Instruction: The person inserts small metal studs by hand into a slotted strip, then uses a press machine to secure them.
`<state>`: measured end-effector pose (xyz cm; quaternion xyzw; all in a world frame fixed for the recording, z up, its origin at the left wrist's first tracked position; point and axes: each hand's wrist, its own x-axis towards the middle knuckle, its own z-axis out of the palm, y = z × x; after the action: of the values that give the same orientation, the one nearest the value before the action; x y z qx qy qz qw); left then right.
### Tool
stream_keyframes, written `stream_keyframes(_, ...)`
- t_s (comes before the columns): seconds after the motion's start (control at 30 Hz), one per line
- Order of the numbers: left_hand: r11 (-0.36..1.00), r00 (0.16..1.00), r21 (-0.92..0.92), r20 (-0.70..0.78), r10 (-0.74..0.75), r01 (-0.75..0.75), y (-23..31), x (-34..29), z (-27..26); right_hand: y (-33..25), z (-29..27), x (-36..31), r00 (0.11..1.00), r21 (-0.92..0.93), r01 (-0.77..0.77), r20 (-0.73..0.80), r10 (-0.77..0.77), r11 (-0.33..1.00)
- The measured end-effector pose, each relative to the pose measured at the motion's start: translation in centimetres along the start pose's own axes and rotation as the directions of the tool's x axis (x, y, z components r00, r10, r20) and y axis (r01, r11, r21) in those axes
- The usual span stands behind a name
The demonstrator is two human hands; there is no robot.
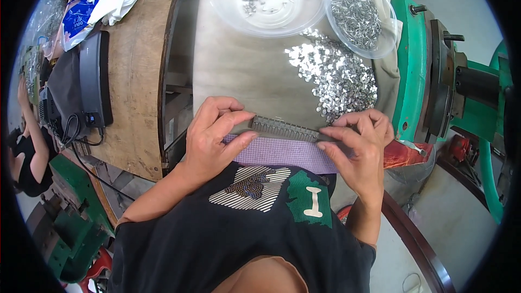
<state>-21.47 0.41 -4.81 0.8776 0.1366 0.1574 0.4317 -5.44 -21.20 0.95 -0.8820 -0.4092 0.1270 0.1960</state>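
Observation:
A narrow grey metal strip [286,128] with a row of small teeth or slots spans the gap between my hands, just above the near edge of the cloth-covered work surface [244,76]. My left hand [209,135] is closed on its left end, thumb and index finger at the tip. At the other end, the fingers and thumb of my right hand [361,149] pinch the strip. A purple woven cloth [282,153] lies right below it, against my shirt. Beyond my right hand spreads a heap of small shiny metal discs [342,78].
A clear tub [293,21] with a few metal bits and a smaller clear tub [389,35] of small metal parts stand at the back. Green machinery [410,70] rises at right. On the left are a wooden table [133,76], a black box [96,84] and another person [38,152].

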Motion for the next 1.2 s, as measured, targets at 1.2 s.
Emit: stream_keyframes(1.2, 0.998, 0.997, 0.002, 0.019, 0.069, -0.069, -0.3, -1.3, 0.0, -0.2, 1.4, 2.8, 0.974, 0.556, -0.221, 0.166, 0.154, 0.801)
